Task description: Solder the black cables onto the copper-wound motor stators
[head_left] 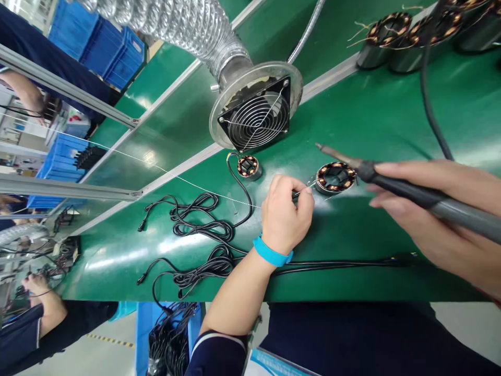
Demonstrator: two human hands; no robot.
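Note:
My left hand (285, 211), with a blue wristband, is pinched shut on a thin solder wire (176, 177) that runs off to the left. Its fingertips sit just left of a round stator with copper coils (335, 177) lying on the green bench (371, 120). My right hand (438, 209) is wrapped round the grey handle of a soldering iron (391, 180). The iron's tip points left, above and beside the stator. A second, smaller stator (248, 167) lies further left with a black cable attached.
A fume fan on a silver flexible duct (256, 112) stands right behind the stators. Bundles of black cables (199, 230) lie at the left front. Several more stators (410, 31) stand at the far right. Blue crates (105, 47) and another person's arm (39, 303) are at left.

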